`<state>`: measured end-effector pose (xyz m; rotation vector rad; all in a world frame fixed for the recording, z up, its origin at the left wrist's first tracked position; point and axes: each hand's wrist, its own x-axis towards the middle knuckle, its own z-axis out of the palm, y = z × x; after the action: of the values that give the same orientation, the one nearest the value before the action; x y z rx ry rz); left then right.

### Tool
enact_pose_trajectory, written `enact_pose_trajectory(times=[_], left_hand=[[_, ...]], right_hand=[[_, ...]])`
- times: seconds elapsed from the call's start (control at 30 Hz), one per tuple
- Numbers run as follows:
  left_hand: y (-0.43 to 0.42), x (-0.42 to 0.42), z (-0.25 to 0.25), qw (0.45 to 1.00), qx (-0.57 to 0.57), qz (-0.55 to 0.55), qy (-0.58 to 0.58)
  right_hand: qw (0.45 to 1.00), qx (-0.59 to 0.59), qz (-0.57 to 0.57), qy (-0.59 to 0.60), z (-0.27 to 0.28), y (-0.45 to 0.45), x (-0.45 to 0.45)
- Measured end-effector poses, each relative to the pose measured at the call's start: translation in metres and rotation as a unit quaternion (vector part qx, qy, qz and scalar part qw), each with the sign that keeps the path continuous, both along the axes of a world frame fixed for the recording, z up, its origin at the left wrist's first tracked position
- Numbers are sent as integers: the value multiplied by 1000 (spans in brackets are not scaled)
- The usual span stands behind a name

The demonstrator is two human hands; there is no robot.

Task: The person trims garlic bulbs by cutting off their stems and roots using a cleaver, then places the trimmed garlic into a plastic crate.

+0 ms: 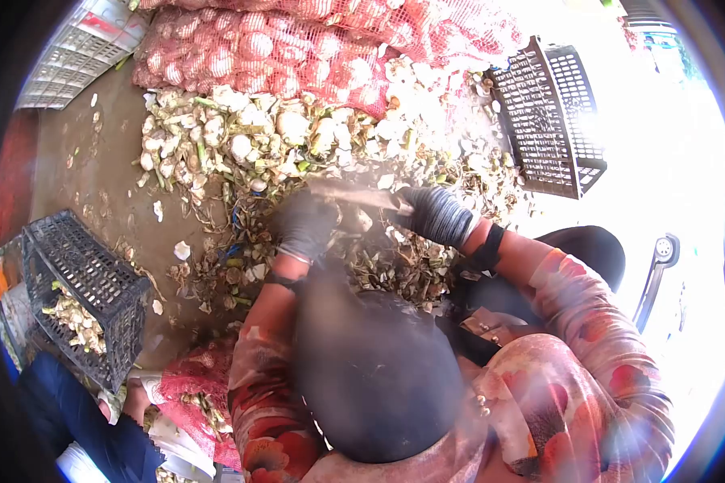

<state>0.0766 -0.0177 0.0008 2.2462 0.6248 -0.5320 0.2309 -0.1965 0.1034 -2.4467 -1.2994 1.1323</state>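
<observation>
Grey ribbed knit covers my right hand (pixel 439 216), its fingers curled round one end of a blurred tan piece (pixel 354 195); my left hand (pixel 304 221), gloved too, is at the other end, but blur keeps me from telling how far it is closed. That piece sits over the near part of the garlic heap (pixel 250 133): pale round bulbs, green stalks, ragged papery skins. Leftward, the heap thins into scrap-strewn brown floor (pixel 109 169), which gives room on that side before a black lattice crate (pixel 84 258) with garlic in it. Bulging red mesh sacks (pixel 258 48) wall off the far edge, a perforated crate (pixel 544 129) bounds the right, and a dark rounded bulk (pixel 379 378) crowds close below my hands
</observation>
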Motion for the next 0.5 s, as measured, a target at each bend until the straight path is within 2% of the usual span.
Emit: enact_pose_trajectory(times=[0.1, 0.13, 0.17, 0.23, 0.27, 0.3, 0.33, 0.37, 0.43, 0.47, 0.5], left_hand=[[0, -48, -28, 972, 126, -145, -136], [-2, -57, -38, 942, 193, -108, -251], [0, -57, -19, 941, 171, -64, -284], [4, -57, 21, 926, 122, 20, -358], [10, -51, 53, 954, -52, 110, -275], [14, -50, 69, 938, -224, 193, -179], [14, -55, 67, 935, -200, 182, -228], [14, -62, 62, 935, -193, 186, -233], [11, -68, 60, 933, -154, 226, -234], [10, -68, 62, 946, -119, 198, -228], [7, -68, 64, 947, -128, 195, -219]], right_hand=[[998, -25, 55, 4, 8, 19, -16], [997, 27, 74, 5, 7, 21, -19], [992, 80, 93, 6, 13, 31, -23], [991, 83, 108, 11, 15, 42, -20], [991, 40, 130, 12, 0, 45, -10], [989, -3, 149, 14, -15, 43, -7], [992, 47, 109, -29, -25, 22, 1], [997, -42, 68, 1, -13, 22, 6], [995, -52, 90, -3, 6, 21, 11], [998, 24, -1, 52, -10, 17, 1], [984, 117, -32, 127, -22, 18, -6]])
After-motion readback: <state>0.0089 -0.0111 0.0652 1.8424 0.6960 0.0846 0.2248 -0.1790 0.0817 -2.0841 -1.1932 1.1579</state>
